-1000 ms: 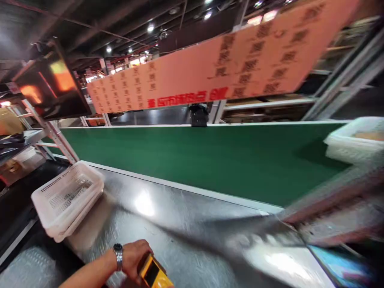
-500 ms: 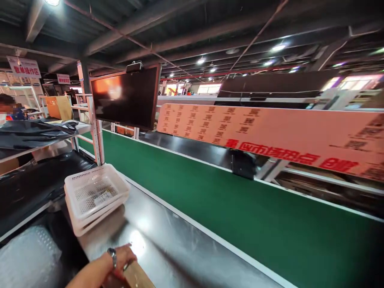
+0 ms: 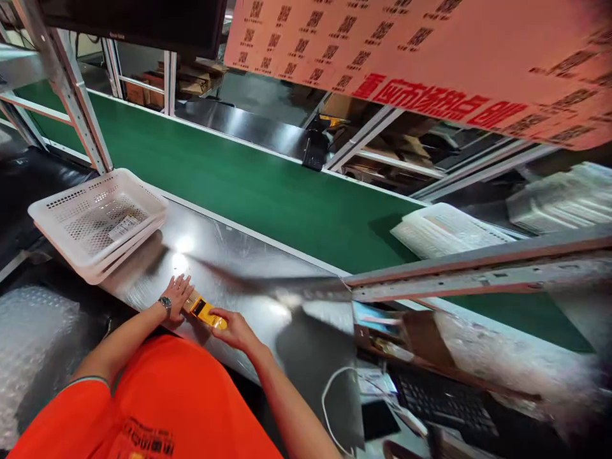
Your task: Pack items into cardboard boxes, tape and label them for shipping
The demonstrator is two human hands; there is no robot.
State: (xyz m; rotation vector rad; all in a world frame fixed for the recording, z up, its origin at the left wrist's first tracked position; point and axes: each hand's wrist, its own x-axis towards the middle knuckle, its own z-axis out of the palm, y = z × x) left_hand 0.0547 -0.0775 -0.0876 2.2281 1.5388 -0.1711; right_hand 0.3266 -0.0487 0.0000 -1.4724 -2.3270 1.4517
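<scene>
My left hand [image 3: 176,298], with a watch at the wrist, lies with its fingers spread at the left end of a small brown piece [image 3: 190,301], probably a cardboard box. My right hand [image 3: 235,328] is closed around a yellow hand-held tool [image 3: 213,319] with a dark panel near its front end. The tool's exact kind I cannot make out. Its front end lies over or against the brown piece, most of which is hidden. Both hands are low over the metal table [image 3: 229,255], close to my body.
White perforated baskets [image 3: 90,255] stand stacked at left, with a label in the top one. Beyond runs a green conveyor [image 3: 268,204]. A metal beam [image 3: 478,268] crosses at right, above a keyboard [image 3: 444,401]. Bubble wrap [image 3: 33,338] lies at lower left.
My view has tilted down and turned right. My right hand has come into view with the yellow tool. My left hand, earlier at the brown piece's end, now has its fingers spread there.
</scene>
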